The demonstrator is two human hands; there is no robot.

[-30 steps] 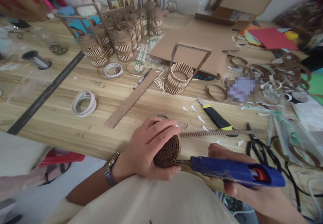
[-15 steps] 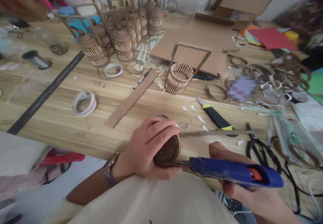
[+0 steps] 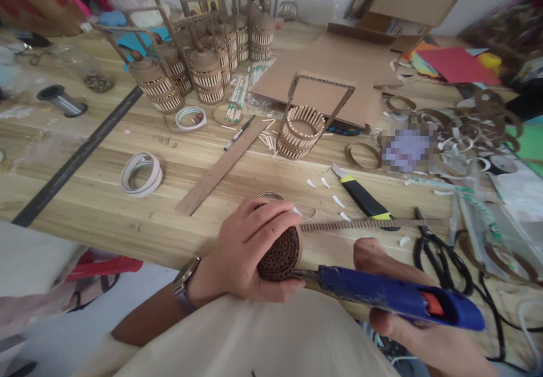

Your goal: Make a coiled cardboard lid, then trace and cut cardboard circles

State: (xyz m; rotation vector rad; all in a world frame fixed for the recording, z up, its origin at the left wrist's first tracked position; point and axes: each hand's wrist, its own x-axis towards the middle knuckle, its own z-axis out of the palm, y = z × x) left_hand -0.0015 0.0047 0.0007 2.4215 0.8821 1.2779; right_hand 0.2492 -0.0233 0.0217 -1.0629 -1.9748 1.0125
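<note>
My left hand (image 3: 258, 249) is wrapped over a tight coil of brown corrugated cardboard (image 3: 280, 255), close to the table's front edge. From the coil a thin ribbed cardboard strip (image 3: 352, 225) runs off to the right. My right hand (image 3: 394, 286) grips a blue glue gun (image 3: 382, 293), whose metal nozzle points left. The nozzle tip is at the coil's lower right edge, just by my left thumb; whether it touches cannot be seen clearly. Part of a ring-shaped rim (image 3: 271, 195) shows behind my left fingers.
Beyond my hands stand a small matchstick basket with a handle (image 3: 301, 131) and a utility knife (image 3: 365, 196). Black scissors (image 3: 441, 258) lie right. Tape rolls (image 3: 141, 174), a cardboard strip (image 3: 220, 167) and several finished lanterns (image 3: 206, 74) are on the left and back.
The rear of the glue gun has dropped slightly and shifted a little right with my right hand. My left hand and the coil are almost unmoved.
</note>
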